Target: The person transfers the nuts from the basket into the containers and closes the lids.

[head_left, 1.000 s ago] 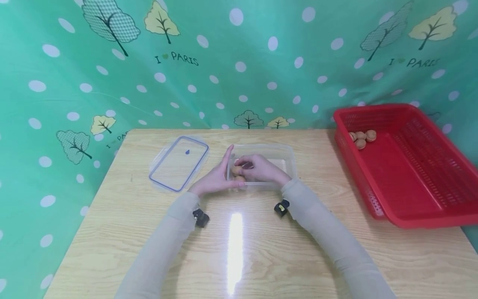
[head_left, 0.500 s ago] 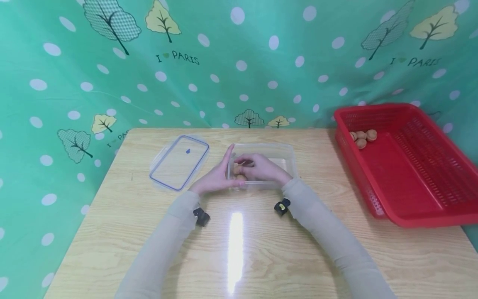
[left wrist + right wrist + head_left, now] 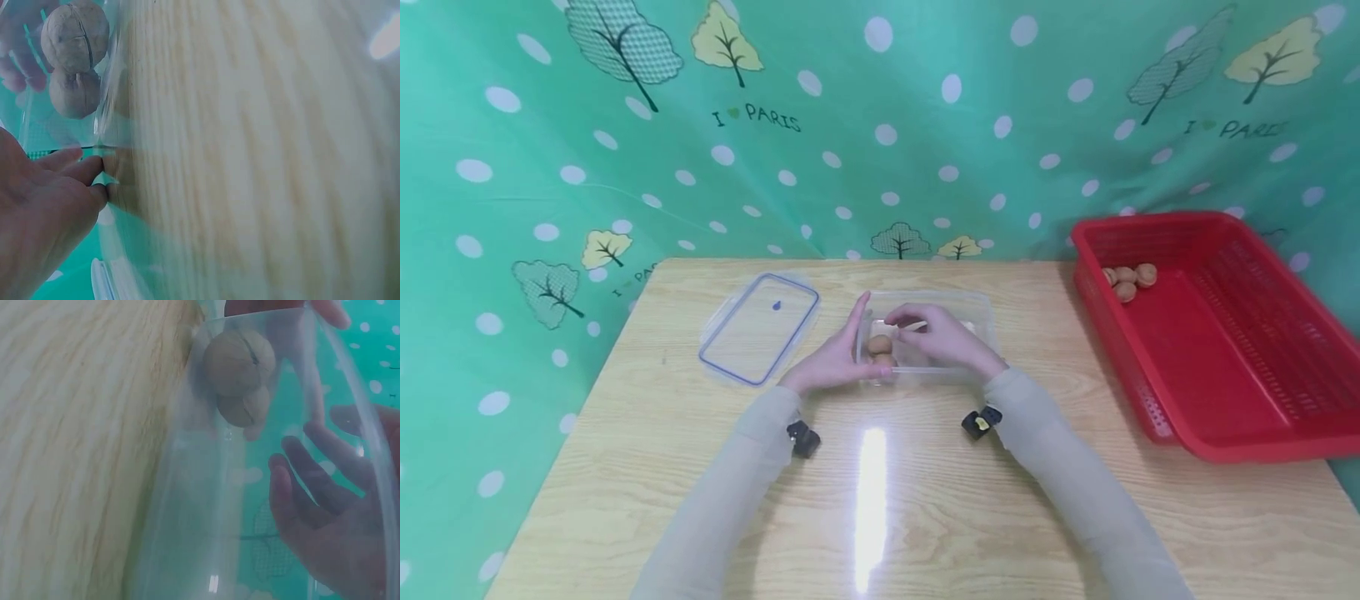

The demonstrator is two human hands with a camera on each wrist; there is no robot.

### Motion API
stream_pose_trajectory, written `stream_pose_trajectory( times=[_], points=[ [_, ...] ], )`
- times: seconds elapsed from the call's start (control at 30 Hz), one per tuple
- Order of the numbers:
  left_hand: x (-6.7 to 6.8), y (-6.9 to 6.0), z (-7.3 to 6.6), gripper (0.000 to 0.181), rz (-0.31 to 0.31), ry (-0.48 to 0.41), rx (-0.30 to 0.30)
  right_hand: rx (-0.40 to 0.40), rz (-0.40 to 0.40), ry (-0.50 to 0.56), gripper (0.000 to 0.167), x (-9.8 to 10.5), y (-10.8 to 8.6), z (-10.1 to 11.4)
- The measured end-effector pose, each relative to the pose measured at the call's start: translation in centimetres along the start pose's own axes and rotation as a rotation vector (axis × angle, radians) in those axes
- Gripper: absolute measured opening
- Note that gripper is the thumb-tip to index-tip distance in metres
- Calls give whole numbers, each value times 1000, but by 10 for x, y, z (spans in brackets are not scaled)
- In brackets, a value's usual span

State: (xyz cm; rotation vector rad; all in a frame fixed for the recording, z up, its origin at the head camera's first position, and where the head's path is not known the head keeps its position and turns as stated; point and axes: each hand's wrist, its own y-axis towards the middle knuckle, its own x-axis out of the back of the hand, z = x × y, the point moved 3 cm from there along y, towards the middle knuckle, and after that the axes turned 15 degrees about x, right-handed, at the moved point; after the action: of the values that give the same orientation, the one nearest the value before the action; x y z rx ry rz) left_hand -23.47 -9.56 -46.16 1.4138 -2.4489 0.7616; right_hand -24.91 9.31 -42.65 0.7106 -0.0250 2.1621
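Observation:
A clear plastic container stands on the table, with two walnuts together at its left end. The left hand lies along that end, thumb at the near side and fingers spread at the left wall. Inside the container, the right hand hovers just right of the walnuts, its fingers loosely bent and holding nothing. Through the clear wall, the right wrist view shows the walnuts apart from the right hand's fingers. In the left wrist view the walnuts sit beyond the left hand.
A clear lid with a blue seal lies on the table left of the container. At the right stands a red basket with several walnuts in its far left corner. A patterned green cloth hangs behind the table.
The right hand has let go of a walnut at the container's left end and moved slightly right. The left hand has stayed in place.

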Motion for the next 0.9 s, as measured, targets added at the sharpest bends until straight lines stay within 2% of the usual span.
stream_pose_trajectory(
  times=[0.57,0.9],
  points=[
    [1,1,2,124,-1,28,-8,-10,-60,-55,27,23,-21,6],
    [1,0,1,124,0,10,-12,9,-75,-92,28,40,-28,11]
  ],
)
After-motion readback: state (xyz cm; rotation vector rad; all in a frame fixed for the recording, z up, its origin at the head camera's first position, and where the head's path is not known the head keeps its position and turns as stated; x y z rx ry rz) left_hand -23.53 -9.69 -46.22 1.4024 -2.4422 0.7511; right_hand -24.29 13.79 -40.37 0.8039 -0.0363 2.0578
